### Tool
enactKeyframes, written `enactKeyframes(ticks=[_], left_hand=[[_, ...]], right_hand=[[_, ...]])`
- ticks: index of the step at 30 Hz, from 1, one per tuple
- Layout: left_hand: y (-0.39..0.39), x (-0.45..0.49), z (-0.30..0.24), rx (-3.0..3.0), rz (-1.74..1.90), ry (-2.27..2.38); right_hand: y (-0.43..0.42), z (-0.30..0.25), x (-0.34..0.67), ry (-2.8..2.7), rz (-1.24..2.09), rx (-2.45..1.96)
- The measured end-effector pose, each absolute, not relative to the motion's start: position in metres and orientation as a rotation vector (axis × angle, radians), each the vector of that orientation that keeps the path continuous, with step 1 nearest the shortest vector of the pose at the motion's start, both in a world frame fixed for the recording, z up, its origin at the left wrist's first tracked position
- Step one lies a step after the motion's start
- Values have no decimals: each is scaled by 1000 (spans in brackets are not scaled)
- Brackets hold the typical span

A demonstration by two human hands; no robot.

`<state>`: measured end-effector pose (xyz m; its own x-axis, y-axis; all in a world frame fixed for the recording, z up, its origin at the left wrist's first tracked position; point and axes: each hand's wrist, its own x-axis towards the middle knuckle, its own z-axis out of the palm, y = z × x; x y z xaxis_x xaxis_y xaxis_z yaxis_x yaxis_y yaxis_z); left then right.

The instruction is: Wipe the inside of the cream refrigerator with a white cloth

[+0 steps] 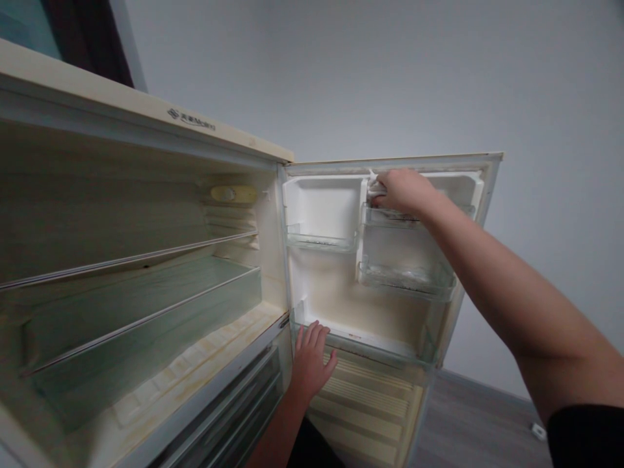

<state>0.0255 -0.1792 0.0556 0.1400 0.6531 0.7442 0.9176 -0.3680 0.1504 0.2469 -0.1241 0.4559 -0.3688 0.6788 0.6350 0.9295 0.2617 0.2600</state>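
Two hands I see at the door [336, 296]: right hand [402, 190], fingers gripping a white cloth [374, 187], top rack [390, 218] just beneath them; left hand [309, 365], fingers open, flat on the bottom rack [375, 349].

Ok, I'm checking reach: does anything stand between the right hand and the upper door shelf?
Nothing visible. The right hand grips something white right at the upper door shelf; the left hand touches the bottom door shelf.
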Motion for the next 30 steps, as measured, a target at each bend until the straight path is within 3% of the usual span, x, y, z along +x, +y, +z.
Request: enactKeyframes(ticks=[10,21,30], left_hand=[[-180,25,55,-2092,-1067,-1521],[-180,26,56,-2115,-1014,-1500],[-178,9,55,-2121,-967,-1443]], right_hand=[[-123,457,244,-2223,-816,-1329],[-125,462,263,-2381,-391,-1314],[-122,480,318,-2787,-557,-1261]])
